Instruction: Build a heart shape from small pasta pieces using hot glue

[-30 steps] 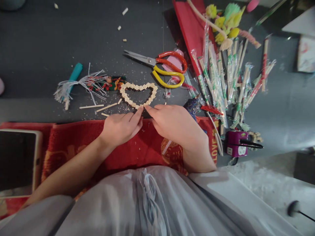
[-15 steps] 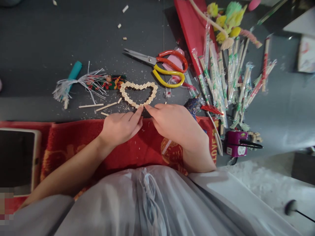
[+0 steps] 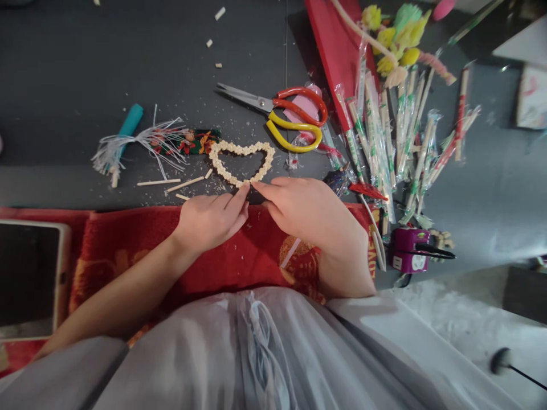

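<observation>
A cream heart-shaped outline made of small wooden pieces [image 3: 241, 163] lies on the dark table. My left hand [image 3: 210, 220] and my right hand [image 3: 308, 210] rest on a red cloth [image 3: 239, 256] at the table's near edge. Both index fingertips meet at the heart's lower point and pinch it from either side. Thin wooden sticks [image 3: 184, 184] lie just left of the heart.
Red and yellow scissors [image 3: 285, 115] lie beyond the heart. Wrapped chopsticks [image 3: 384, 136] are heaped at the right beside a red box [image 3: 337, 51] and a purple tool [image 3: 410, 256]. A tassel with a teal handle [image 3: 128, 142] lies left. A tablet [image 3: 29, 279] sits at near left.
</observation>
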The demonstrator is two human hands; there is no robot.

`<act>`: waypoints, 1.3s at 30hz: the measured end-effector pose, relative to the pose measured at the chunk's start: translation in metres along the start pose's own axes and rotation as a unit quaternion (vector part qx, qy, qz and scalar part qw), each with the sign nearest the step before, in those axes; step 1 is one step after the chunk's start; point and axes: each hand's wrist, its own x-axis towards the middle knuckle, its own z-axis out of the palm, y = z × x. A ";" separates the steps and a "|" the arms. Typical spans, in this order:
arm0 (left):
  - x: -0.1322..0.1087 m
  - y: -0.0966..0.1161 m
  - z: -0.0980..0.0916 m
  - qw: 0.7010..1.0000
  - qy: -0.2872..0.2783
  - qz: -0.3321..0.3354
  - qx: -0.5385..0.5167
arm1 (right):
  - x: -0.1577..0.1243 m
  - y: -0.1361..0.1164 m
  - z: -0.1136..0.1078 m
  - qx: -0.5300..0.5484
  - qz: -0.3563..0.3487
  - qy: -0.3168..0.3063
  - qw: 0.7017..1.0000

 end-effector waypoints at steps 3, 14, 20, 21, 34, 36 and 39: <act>-0.001 0.000 0.001 1.000 0.015 0.003 0.004 | 0.005 0.003 0.004 0.025 0.002 0.034 0.999; 0.001 0.002 0.000 0.998 0.061 0.011 -0.012 | 0.027 0.012 0.020 0.043 0.026 0.083 0.995; 0.001 0.002 0.000 0.999 0.030 -0.009 -0.020 | 0.028 0.014 0.022 0.047 0.019 0.088 0.995; 0.000 0.003 -0.001 0.999 0.018 -0.016 -0.025 | 0.028 0.014 0.022 0.046 0.018 0.089 0.995; 0.000 0.003 0.000 0.999 0.015 -0.021 -0.038 | 0.030 0.015 0.026 0.026 0.000 0.107 0.994; -0.001 0.003 0.001 0.999 0.018 -0.022 -0.043 | 0.029 0.015 0.025 0.026 0.000 0.106 0.994; 0.000 0.003 0.001 0.999 0.029 -0.017 -0.040 | 0.028 0.015 0.023 0.028 0.000 0.104 0.994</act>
